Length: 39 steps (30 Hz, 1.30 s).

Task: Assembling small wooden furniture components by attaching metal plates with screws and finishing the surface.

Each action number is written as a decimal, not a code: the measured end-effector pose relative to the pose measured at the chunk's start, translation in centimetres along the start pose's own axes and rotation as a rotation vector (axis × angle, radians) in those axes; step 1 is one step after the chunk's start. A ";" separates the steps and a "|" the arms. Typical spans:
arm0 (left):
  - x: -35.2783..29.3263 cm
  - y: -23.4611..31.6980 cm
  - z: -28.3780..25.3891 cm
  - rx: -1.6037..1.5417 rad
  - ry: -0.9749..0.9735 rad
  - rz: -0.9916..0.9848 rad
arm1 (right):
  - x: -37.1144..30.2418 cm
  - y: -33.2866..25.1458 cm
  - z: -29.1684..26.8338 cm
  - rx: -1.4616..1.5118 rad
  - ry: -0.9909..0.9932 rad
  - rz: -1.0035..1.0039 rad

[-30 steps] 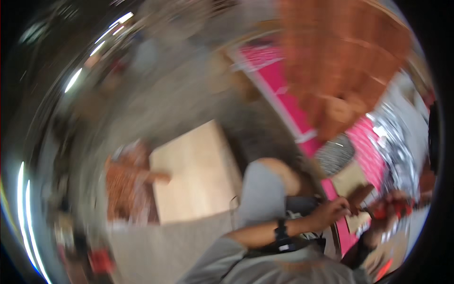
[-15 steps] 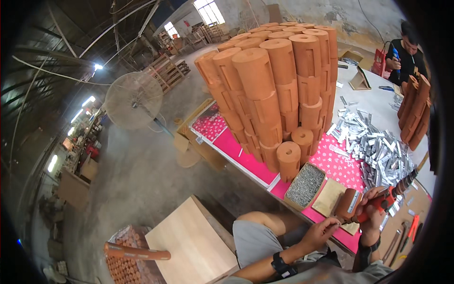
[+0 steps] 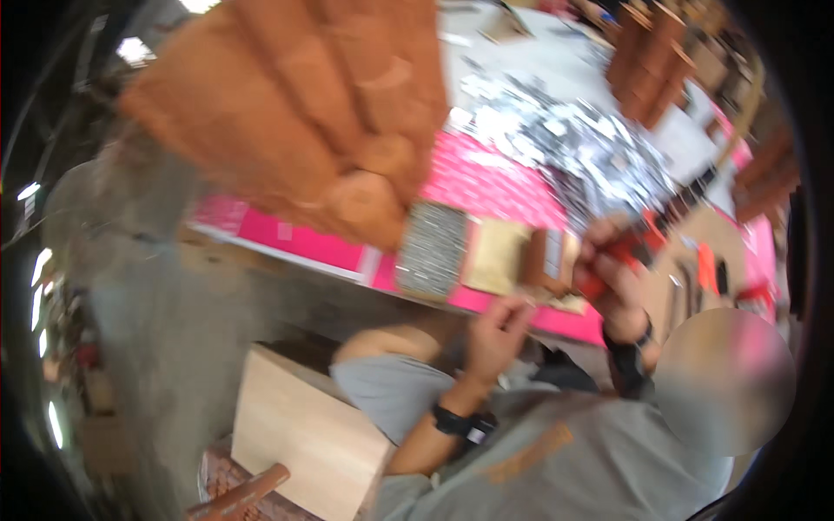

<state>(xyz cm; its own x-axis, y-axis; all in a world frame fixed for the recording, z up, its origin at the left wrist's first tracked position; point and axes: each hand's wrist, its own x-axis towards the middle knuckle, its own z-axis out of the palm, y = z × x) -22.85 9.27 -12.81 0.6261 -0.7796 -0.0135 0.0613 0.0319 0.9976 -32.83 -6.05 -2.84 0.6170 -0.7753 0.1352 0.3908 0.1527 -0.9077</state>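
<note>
Reddish-brown cylinder with a silver strip (image 3: 542, 260) sits near the edge of the pink-covered table (image 3: 578, 327); the right hand (image 3: 618, 273) grips a red power drill (image 3: 651, 231), the left hand (image 3: 497, 340) pinches closed nearby, contents unclear.

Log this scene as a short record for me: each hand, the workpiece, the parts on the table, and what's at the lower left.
Left hand: fingers pinched near the workpiece; too blurred to tell if they hold anything
Right hand: gripping a red power tool
Workpiece: brown cylinder with a silvery strip along it
Left of workpiece: tan board, then a tray of small grey metal pieces
Far side: loose pile of silvery strips
Upper left: stacked brown cylinders
Lower left: pale wooden board
</note>
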 end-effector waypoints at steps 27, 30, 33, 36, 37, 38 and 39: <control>1.3 0.8 1.8 0.212 0.000 0.184 | 0.9 -0.8 0.7 0.114 -0.144 -0.101; 1.2 0.7 1.9 0.208 0.005 0.182 | 0.9 -0.8 0.5 0.104 -0.162 -0.114; 1.2 0.5 1.9 0.210 0.007 0.187 | 1.0 -0.7 0.4 0.086 -0.175 -0.133; 1.3 0.4 2.1 0.211 0.006 0.226 | 0.7 -0.8 0.3 0.070 -0.170 -0.114; 1.2 0.3 2.2 0.212 0.006 0.225 | 0.6 -0.8 0.1 0.048 -0.166 -0.098; 1.2 0.3 2.3 0.230 0.007 0.226 | 0.6 -0.6 0.1 0.049 -0.166 -0.098; 1.2 0.3 2.4 0.249 0.008 0.227 | 0.5 -0.5 0.0 0.043 -0.175 -0.113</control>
<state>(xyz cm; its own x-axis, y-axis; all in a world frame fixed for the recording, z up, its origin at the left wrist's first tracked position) -23.95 6.82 -12.35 0.6081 -0.7654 0.2109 -0.2712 0.0494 0.9613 -32.71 -6.49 -2.28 0.6752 -0.6716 0.3051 0.4905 0.1000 -0.8657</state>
